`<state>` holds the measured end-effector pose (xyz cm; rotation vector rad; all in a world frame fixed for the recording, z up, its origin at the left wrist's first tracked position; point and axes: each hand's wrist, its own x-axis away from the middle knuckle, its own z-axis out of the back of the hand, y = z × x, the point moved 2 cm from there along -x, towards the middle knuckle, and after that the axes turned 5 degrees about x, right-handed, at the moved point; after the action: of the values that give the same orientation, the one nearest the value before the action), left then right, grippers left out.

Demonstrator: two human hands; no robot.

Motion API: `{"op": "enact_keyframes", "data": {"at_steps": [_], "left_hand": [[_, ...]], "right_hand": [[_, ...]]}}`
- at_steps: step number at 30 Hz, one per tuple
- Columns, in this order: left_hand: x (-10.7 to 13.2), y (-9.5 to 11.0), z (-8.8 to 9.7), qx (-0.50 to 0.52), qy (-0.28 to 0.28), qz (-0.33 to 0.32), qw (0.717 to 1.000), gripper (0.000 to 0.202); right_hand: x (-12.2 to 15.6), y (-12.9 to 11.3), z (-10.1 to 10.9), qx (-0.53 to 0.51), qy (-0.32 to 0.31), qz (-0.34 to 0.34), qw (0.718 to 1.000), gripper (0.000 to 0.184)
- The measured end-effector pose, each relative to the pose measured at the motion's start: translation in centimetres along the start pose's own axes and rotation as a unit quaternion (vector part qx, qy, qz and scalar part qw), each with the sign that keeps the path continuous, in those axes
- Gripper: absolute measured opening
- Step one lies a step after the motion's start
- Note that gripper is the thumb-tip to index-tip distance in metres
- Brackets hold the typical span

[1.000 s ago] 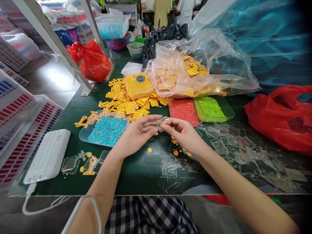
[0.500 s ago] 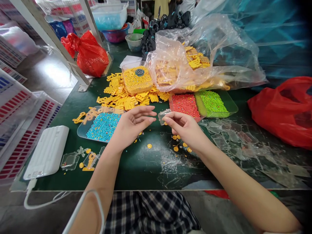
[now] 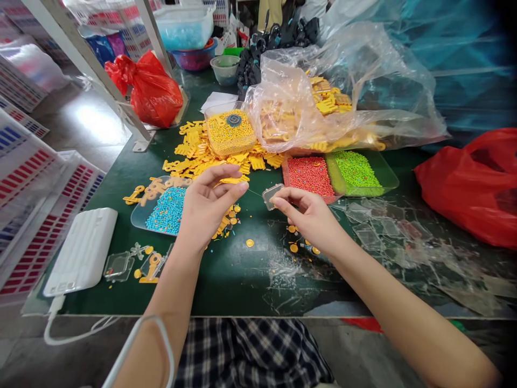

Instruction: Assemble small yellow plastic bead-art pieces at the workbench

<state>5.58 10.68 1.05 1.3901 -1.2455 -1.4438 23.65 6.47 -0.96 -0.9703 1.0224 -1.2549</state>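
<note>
My right hand (image 3: 309, 218) pinches a small clear plastic piece (image 3: 272, 196) between thumb and forefinger. My left hand (image 3: 209, 203) is raised with its fingers apart, above a tray of blue beads (image 3: 166, 211) and loose yellow plastic pieces (image 3: 226, 215). A very thin strand (image 3: 255, 192) seems to run from its fingertips toward the clear piece. Behind them lies a heap of yellow plastic shapes (image 3: 202, 159), beside trays of yellow (image 3: 230, 132), red (image 3: 309, 175) and green beads (image 3: 355, 172). Small yellow discs (image 3: 293, 248) lie under my right hand.
A clear plastic bag (image 3: 343, 91) holding yellow shapes lies at the back of the green-topped table (image 3: 242, 285). Clear plastic scraps (image 3: 388, 231) cover the right side. A white power bank (image 3: 81, 250) sits at left, and red bags (image 3: 468, 186) lie to the right.
My left hand has risen and moved left, away from the clear piece, with its fingers spreading. My right hand still holds the piece, in nearly the same place.
</note>
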Motion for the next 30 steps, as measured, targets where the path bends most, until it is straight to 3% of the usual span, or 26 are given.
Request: {"op": "enact_keyframes", "data": {"at_steps": [13, 22, 25, 30], "left_hand": [[1.2, 1.1, -1.3, 0.004, -0.103, 0.047, 0.994, 0.036], [1.7, 0.7, -2.3, 0.016, -0.172, 0.109, 0.979, 0.031], [1.6, 0.7, -2.3, 0.018, -0.161, 0.105, 0.981, 0.030], [1.2, 0.9, -1.6, 0.014, -0.074, 0.066, 0.995, 0.032]], "right_hand": [[-0.3, 0.2, 0.2, -0.012, 0.041, -0.007, 0.999, 0.034], [-0.2, 0.0, 0.3, -0.112, 0.095, -0.022, 0.989, 0.043], [-0.2, -0.2, 0.3, -0.142, 0.087, -0.033, 0.986, 0.045], [0.0, -0.8, 0.1, -0.146, 0.044, -0.053, 0.987, 0.046]]}}
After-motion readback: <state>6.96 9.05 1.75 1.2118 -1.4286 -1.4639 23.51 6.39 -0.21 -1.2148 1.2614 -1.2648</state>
